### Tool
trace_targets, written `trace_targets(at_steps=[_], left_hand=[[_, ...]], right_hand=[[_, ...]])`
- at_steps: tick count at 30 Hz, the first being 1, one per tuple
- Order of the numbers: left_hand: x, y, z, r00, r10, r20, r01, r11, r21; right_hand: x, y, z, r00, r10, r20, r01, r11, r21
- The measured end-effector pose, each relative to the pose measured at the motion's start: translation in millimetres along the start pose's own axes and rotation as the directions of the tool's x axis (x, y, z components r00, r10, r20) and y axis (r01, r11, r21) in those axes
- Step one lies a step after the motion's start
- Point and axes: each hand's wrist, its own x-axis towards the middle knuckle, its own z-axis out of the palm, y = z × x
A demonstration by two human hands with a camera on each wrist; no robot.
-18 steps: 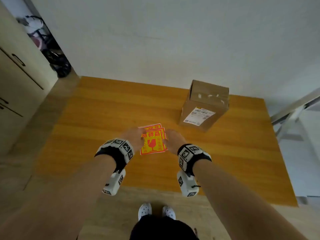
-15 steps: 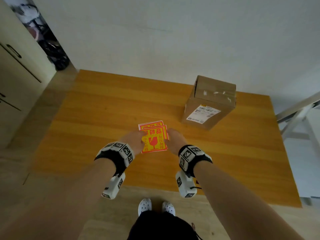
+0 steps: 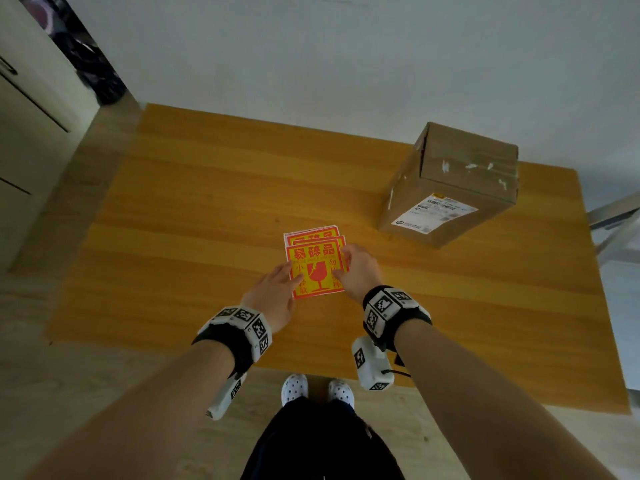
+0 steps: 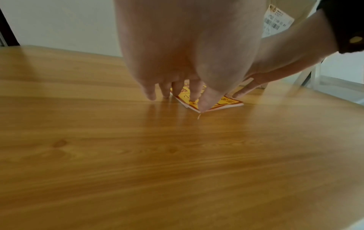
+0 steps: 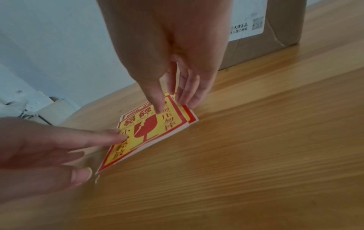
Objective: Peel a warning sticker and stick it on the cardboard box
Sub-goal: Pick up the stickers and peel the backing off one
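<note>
A small stack of yellow and red warning stickers lies fanned on the wooden table. My left hand touches the top sticker's left edge with straight fingers; its thumb sits at the near-left corner. My right hand is at the stack's right edge: one digit presses down on the top sticker, and the other fingers touch the edge. The cardboard box with a white shipping label stands upright at the far right, apart from both hands.
The table's far edge runs along a white wall. A cabinet stands to the left of the table, and a light metal frame to the right. My white shoes show below the near edge.
Both hands stay on either side of the sticker stack. The left fingers now lie a little further onto the top sticker. The head view has tilted, so the box sits further right.
</note>
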Motion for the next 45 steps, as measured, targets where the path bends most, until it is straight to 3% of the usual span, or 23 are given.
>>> trace_targets(at_steps=[5, 10, 15, 20, 23, 29, 32, 37, 42, 45], left_hand=[[0, 1, 3, 1.0, -0.002, -0.011, 0.002, 1.0, -0.023], [1, -3, 6, 1.0, 0.015, 0.004, -0.015, 1.0, 0.024], [3, -9, 15, 0.999, 0.034, -0.01, -0.033, 0.997, 0.075], [3, -10, 20, 0.999, 0.037, -0.015, -0.036, 0.999, 0.026], [4, -8, 15, 1.0, 0.017, -0.02, -0.019, 0.994, -0.106], [-4, -2, -5, 0.954, -0.166, -0.248, 0.023, 0.869, -0.494], [-6, -1, -18, 0.954, -0.223, -0.2, 0.05, 0.777, -0.627], [-4, 5, -40, 0.975, -0.209, -0.073, 0.039, 0.484, -0.874], [-7, 14, -63, 0.976, -0.199, -0.083, 0.03, 0.506, -0.862], [-9, 16, -76, 0.97, -0.233, -0.064, 0.052, 0.461, -0.886]], right_hand=[[4, -3, 2, 0.998, 0.065, 0.027, -0.068, 0.988, 0.136], [8, -3, 5, 0.994, 0.088, -0.06, -0.083, 0.993, 0.079], [10, -1, 2, 0.993, 0.109, -0.054, -0.1, 0.985, 0.141], [9, 3, -2, 0.992, 0.124, -0.011, -0.118, 0.967, 0.225], [8, 7, -4, 0.993, 0.114, 0.031, -0.118, 0.963, 0.242], [0, 3, -19, 0.987, 0.087, 0.138, -0.135, 0.911, 0.389], [-8, -3, -33, 0.987, 0.054, 0.152, -0.117, 0.889, 0.442], [-15, -9, -54, 0.996, 0.013, 0.086, -0.052, 0.883, 0.467], [-19, -17, -73, 0.998, -0.023, 0.052, -0.003, 0.895, 0.446], [-20, -25, -82, 1.0, -0.029, -0.005, 0.028, 0.928, 0.371]])
